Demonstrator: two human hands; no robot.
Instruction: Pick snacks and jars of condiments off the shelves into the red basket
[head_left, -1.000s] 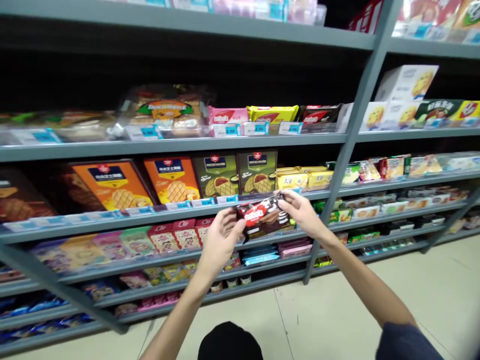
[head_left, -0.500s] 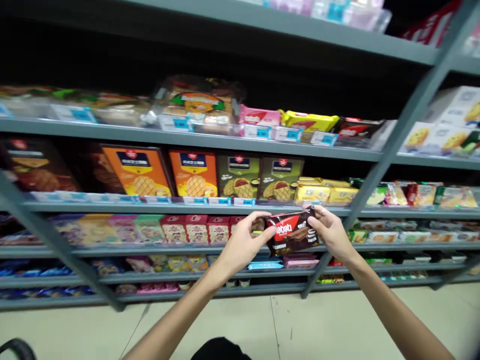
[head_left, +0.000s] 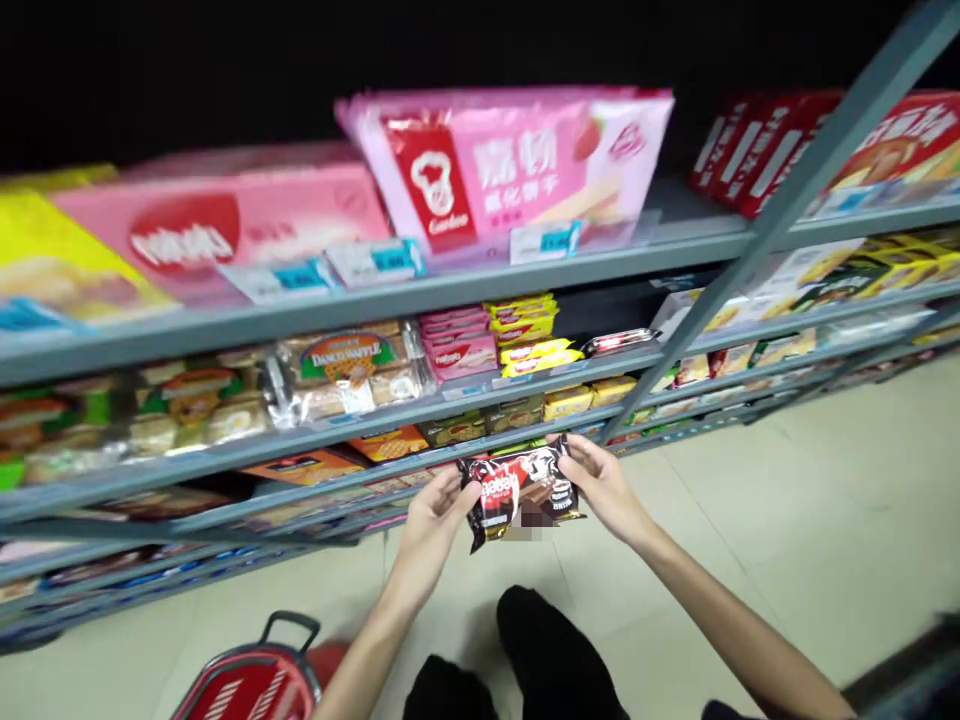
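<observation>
The dark brown wafer packet [head_left: 517, 490] is held in the air before the lower shelves [head_left: 390, 470], its left end pinched between thumb and fingers of the left hand [head_left: 436, 505], its upper right corner pinched by the right hand [head_left: 606, 488]. Beyond, pink packets [head_left: 461, 357] and yellow packets [head_left: 536, 357] sit at the middle shelf's [head_left: 420, 419] front edge; a red basket [head_left: 255, 690] stands on the floor [head_left: 750, 530].

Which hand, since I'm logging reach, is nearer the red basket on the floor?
Left. The left hand is up and right of the red basket, holding one end of the wafer pack; the right hand is farther right, at its other end.
</observation>
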